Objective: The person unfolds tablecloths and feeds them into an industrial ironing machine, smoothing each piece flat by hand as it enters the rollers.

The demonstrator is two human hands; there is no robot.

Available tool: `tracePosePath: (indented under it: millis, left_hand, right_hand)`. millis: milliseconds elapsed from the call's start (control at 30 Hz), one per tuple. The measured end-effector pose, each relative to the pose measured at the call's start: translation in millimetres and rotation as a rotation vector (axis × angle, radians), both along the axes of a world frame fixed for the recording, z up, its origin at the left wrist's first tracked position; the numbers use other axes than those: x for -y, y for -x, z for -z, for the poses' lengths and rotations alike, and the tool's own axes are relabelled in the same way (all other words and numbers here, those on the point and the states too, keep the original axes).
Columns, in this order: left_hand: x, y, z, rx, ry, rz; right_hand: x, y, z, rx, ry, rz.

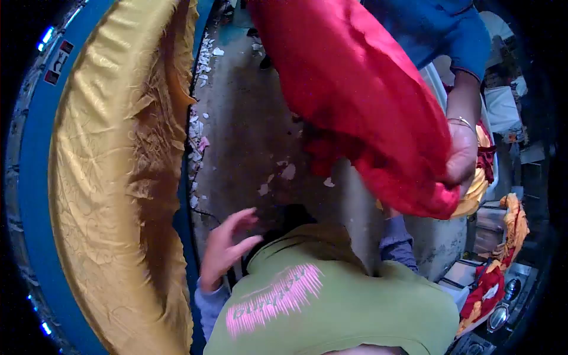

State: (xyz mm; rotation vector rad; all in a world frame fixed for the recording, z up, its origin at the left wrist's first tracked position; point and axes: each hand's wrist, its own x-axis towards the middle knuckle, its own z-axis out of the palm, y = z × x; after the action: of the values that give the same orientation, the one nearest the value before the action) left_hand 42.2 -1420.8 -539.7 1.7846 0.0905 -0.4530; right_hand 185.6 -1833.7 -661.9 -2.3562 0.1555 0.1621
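Note:
My left hand (228, 244) is held up in front of my green shirt, fingers apart, with nothing in it. It is nearest the edge of a blue table (188, 236). A long red cloth (361, 89) hangs across the upper middle and right. A co-worker's hand (463, 152) with a bangle grips the cloth's right edge. Only a sliver of my right hand (388, 211) shows at the cloth's lower edge, above my grey-blue sleeve. Its fingers are hidden, so whether it grips the cloth cannot be told.
Shiny gold cloth (106, 160) lies along the blue table at left. White scraps (201, 65) litter the floor beside it. The co-worker, in blue clothing (438, 35), stands at upper right. Orange and red fabric (494, 281) hangs near metal machine parts (498, 318) at lower right.

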Motion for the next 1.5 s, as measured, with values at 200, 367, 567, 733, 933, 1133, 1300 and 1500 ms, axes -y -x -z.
tracePosePath:
  millis: [200, 367, 567, 733, 933, 1133, 1300, 1500]
  left_hand:
    - [75.8, -32.9, 62.7, 0.271, -0.296, 0.198]
    - [45.1, 4.4, 118.7, 0.468, -0.432, -0.517]
    - [4.8, -0.9, 47.5, 0.476, 0.135, -1.211]
    - [-14.7, 39.2, 12.4, 0.635, -0.278, -1.409]
    - [12.9, 96.9, 40.5, 0.299, -0.743, -0.847]
    - [57.3, 93.2, 42.0, 0.115, -0.699, -0.511]
    - [131.9, 113.8, 127.1, 0.16, -0.726, -0.463]
    - [186.7, 140.1, 202.5, 0.206, -0.472, -0.519]
  right_hand:
    - [-234.3, -15.2, -83.3, 0.437, -0.434, -0.688]
    - [-325.4, 36.5, -121.5, 0.393, -0.781, -1.088]
    - [-318.8, 20.2, -160.2, -0.368, -1.257, -0.931]
    - [-296.1, -20.8, -139.6, -0.814, -1.864, -0.148]
    - [-238.6, -75.1, -20.8, -0.803, -1.797, 0.107]
    - [-139.5, -78.5, -1.7, -0.208, -1.509, 0.161]
    - [-39.8, -92.8, -62.9, 0.244, -1.072, 0.519]
    - [-14.1, -75.6, -90.8, 1.2, -0.678, 0.333]
